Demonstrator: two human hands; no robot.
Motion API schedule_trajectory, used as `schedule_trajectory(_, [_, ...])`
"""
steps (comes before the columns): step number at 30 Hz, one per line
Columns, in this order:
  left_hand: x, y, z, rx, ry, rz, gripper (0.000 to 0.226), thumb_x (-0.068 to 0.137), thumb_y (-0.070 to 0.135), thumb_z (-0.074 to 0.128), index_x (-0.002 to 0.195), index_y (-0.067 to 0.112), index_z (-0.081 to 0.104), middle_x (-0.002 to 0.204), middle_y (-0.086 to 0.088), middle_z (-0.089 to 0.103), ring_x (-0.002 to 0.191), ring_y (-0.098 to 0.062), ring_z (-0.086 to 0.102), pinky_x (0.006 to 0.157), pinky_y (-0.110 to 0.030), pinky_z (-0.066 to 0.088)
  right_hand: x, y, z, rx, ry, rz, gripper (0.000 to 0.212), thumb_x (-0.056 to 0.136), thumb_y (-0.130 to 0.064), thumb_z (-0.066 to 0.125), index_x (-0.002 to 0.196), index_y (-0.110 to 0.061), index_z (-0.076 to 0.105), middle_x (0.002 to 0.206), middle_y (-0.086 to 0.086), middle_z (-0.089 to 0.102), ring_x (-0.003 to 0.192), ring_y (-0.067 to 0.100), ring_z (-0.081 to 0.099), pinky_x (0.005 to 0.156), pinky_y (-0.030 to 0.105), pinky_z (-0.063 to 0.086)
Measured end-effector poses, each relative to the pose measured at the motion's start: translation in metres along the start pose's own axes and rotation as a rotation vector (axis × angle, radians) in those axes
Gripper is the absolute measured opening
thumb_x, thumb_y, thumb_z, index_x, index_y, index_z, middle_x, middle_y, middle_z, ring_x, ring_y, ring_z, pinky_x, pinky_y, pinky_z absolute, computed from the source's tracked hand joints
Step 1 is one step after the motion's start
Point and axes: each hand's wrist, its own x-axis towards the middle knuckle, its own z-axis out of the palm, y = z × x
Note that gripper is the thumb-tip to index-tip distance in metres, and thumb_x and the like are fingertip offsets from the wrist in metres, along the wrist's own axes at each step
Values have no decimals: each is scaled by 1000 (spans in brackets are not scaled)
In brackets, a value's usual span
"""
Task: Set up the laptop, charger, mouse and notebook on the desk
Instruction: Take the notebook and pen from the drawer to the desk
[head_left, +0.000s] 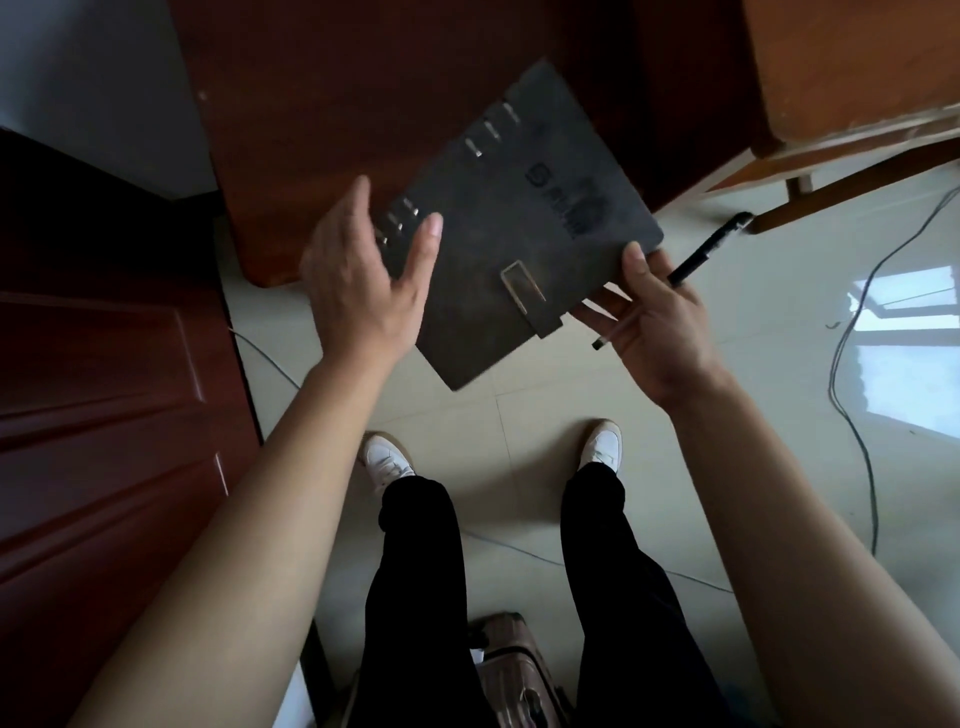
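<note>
Dark reddish desk (415, 78) fills the top of the view. A dark panelled door (104, 415) stands left of the desk and a lighter wooden piece (852, 67) stands right of it. The person stands just in front of the desk's near corner. The dark ring-bound notebook (519, 234) is in the air and tilted, its far half over the desk's near edge and its near half out over the floor; it is not set down yet. A pinkish suitcase (514, 670) sits on the floor by the person's legs, well back from the desk. Left hand (358, 280) is spread with straight fingers at the notebook's ring side, thumb across the cover; can't tell if it actually touches. Right hand (654, 327) pinches the notebook's corner, thumb on top and fingers beneath, with a black pen (711, 249) caught in the same fingers. Step in hand, I'd judge: placing the notebook. Laptop, charger and mouse are not in view. The next move calls for lowering it flat onto the desk, well in from the edge, then releasing it without dropping the pen.
</note>
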Motion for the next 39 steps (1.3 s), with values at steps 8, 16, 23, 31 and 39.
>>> schedule_trajectory(8, [-27,-20,9,-63,-98,-179,54,95,67,33,88,22,62,83,-7,68,90,-37,61,66,-34,31,-14,9,-4,-79,-68,102,22,108,-28,43,111,-19,62,108,-1,70,95,22,68,87,46,58])
schedule_trajectory(16, [-77,10,6,-218,-73,-488,57,93,70,34,90,23,66,90,-2,70,91,-30,63,73,-37,43,-59,-2,3,-212,-16,179,35,108,-45,38,134,-33,58,122,3,68,99,26,67,84,46,54])
schedule_trajectory(23, [-99,110,-60,-402,-278,-144,29,99,52,44,104,31,64,98,10,68,101,-24,64,78,-30,39,-170,-70,-15,-1,161,143,37,104,-55,38,134,-46,58,134,3,60,111,26,63,88,49,55])
schedule_trajectory(31, [-112,299,-105,-675,-742,-52,48,99,53,46,118,16,71,117,-1,72,111,-24,66,101,-44,51,-299,-183,-87,198,315,-129,36,106,-51,37,129,-40,63,131,15,62,117,38,63,95,58,54])
schedule_trajectory(39, [-166,509,-72,-606,-1253,14,56,91,77,24,111,44,65,122,-7,67,114,-30,61,90,-47,52,-380,-275,-256,242,410,-255,39,103,-54,40,122,-35,68,109,12,66,99,32,64,91,53,52])
